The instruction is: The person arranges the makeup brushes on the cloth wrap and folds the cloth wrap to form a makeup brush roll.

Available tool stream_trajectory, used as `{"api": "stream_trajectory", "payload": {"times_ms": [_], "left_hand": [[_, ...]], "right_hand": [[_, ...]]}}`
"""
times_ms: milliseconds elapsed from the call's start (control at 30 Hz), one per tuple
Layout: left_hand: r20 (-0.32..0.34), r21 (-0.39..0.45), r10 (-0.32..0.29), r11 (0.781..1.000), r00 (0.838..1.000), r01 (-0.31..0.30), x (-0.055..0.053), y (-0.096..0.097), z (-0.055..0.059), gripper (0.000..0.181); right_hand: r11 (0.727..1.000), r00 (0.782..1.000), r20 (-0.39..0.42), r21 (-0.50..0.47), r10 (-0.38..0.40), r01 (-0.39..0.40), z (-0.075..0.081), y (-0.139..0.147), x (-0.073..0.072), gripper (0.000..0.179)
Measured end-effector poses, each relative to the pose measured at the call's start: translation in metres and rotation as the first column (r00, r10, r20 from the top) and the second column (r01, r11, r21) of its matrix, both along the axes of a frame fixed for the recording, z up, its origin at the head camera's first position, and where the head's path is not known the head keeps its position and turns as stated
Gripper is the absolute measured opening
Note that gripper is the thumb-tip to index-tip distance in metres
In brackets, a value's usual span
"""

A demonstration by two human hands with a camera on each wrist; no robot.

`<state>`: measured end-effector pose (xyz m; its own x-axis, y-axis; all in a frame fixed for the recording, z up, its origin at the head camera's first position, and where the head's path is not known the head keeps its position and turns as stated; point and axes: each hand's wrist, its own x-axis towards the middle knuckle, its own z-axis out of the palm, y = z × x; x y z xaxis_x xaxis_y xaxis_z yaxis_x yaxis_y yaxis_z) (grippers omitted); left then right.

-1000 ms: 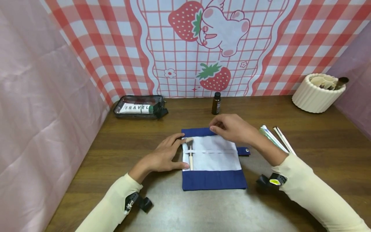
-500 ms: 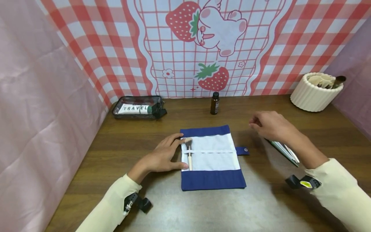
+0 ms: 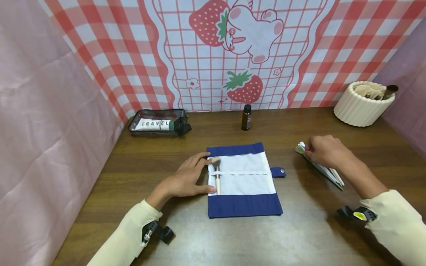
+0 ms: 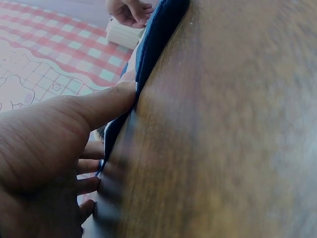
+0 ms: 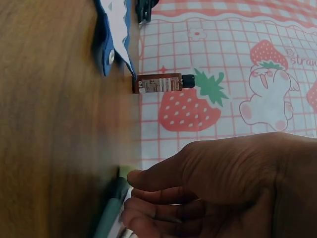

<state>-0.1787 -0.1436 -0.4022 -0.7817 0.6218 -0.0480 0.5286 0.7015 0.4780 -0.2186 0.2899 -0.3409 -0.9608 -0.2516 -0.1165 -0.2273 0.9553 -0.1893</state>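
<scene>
A blue-and-white fabric brush roll (image 3: 246, 205) lies unfolded on the table. One makeup brush (image 3: 218, 184) with a pale handle sits under its elastic band at the left side. My left hand (image 3: 188, 181) rests at the roll's left edge, thumb and fingers spread; the left wrist view shows the thumb (image 4: 111, 104) on the blue cloth. To the right, my right hand (image 3: 329, 151) is over a small bunch of slim green and white sticks (image 3: 327, 176). Its bent fingertips are at their upper ends, by a pale green tip (image 5: 126, 171); whether they pinch one is unclear.
A small dark bottle (image 3: 246, 118) stands behind the roll. At the back left lies a clear pouch (image 3: 156, 123) holding a tube marked TRAVEL. A white ribbed holder (image 3: 361, 107) with a dark brush stands at the back right. A strap with a snap (image 3: 279, 172) sticks out from the roll.
My right hand has moved from the roll's upper edge rightward, then down to the slim sticks. The left hand stays at the roll's left edge.
</scene>
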Motion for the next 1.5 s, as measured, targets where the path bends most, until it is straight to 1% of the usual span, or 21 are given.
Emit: {"api": "stream_trajectory", "payload": {"times_ms": [133,333,600,700,767,933,1200,1367,1500], "left_hand": [[0.002,0.002,0.003,1.000,1.000,-0.003,0.000,0.000,0.000,0.088],[-0.002,-0.003,0.003,1.000,1.000,-0.003,-0.001,0.000,0.000,0.088],[-0.006,-0.002,0.000,1.000,1.000,0.000,0.000,0.000,0.000,0.087],[-0.002,-0.005,0.001,1.000,1.000,-0.001,0.000,0.001,0.000,0.086],[-0.003,-0.003,0.001,1.000,1.000,-0.001,0.000,0.001,-0.001,0.086],[-0.004,0.001,0.001,1.000,1.000,-0.001,0.000,0.001,-0.001,0.086],[0.005,0.010,0.006,1.000,1.000,-0.006,0.002,-0.001,0.002,0.092],[0.014,0.016,0.008,1.000,1.000,-0.008,0.002,-0.001,0.003,0.094],[0.006,0.027,0.005,1.000,1.000,-0.005,0.002,-0.001,0.003,0.092]], "right_hand": [[1.000,1.000,0.021,-0.021,-0.023,0.023,-0.003,-0.001,0.000,0.013],[0.999,0.998,0.046,-0.010,-0.034,0.035,-0.009,-0.003,0.001,0.018],[0.999,0.998,0.046,-0.002,-0.051,0.051,-0.011,-0.006,0.003,0.023],[0.998,0.997,0.040,-0.020,-0.062,0.063,-0.011,-0.009,0.004,0.022],[0.997,0.997,0.029,-0.048,-0.065,0.066,-0.010,-0.009,0.005,0.021],[0.992,0.998,-0.030,-0.113,-0.063,0.060,-0.003,-0.010,0.004,0.018],[0.978,0.989,-0.134,-0.208,-0.059,0.030,0.005,-0.017,-0.001,0.024],[0.955,0.978,-0.171,-0.288,-0.122,0.069,0.010,-0.023,-0.003,0.026],[0.941,0.966,-0.211,-0.329,-0.151,0.076,0.013,-0.029,-0.005,0.028]]}}
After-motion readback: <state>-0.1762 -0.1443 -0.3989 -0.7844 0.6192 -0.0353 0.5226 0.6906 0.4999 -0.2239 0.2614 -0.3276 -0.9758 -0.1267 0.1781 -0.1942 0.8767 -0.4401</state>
